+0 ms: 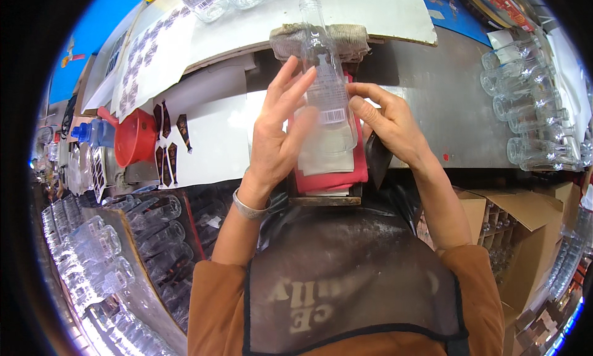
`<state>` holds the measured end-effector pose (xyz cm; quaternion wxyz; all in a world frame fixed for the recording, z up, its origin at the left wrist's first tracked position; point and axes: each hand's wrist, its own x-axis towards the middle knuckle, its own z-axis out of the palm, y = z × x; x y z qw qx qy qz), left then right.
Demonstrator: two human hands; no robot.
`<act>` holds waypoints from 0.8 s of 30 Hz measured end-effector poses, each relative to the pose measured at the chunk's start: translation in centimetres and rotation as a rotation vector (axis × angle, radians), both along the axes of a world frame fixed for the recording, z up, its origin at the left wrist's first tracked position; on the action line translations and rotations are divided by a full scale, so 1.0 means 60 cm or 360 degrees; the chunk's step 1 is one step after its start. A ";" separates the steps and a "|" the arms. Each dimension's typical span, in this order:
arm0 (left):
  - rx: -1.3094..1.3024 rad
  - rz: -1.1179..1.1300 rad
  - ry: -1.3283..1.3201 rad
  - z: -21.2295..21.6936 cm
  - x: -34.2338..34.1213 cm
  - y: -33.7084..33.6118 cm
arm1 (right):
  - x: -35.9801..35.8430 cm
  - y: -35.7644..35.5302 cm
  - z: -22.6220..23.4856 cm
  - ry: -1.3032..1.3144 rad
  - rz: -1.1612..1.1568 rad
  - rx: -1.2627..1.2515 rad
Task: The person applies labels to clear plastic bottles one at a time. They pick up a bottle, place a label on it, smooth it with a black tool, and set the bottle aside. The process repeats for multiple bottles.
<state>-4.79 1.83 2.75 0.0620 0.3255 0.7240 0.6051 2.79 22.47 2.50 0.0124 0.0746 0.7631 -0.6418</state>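
Amid a metal worktop (pixel 432 72), a clear glass bottle (pixel 327 90) lies over white cloth (pixel 318 164) and red cloth (pixel 327 182), its neck end across a rolled greyish cloth (pixel 286 42), between the left hand (pixel 275 124), fingers spread wide, and the right hand (pixel 395 124), loosely bent at the bottle's edge, whether gripping I cannot tell.

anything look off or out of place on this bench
A small red speck or scrap sits by itself on the metal worktop, right of the bottle, so it looks stray. The cloth pad near the bottle's neck looks grubby and ragged. I see no obvious spill or breakage.
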 end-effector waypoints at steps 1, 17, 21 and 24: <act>-0.0036 0.0001 -0.0044 0.002 0.002 0.000 | 0.000 0.001 0.005 -0.0043 0.0003 0.0016; -0.0205 0.0003 0.0215 -0.003 0.007 0.006 | 0.005 -0.005 -0.003 0.0037 0.0016 0.0071; -0.0190 0.0005 0.0217 -0.007 0.005 0.005 | 0.003 0.002 -0.013 0.0055 -0.0043 -0.0045; -0.0200 0.0012 0.0208 -0.003 0.006 0.005 | -0.008 0.037 -0.038 -0.0049 -0.0451 -0.0683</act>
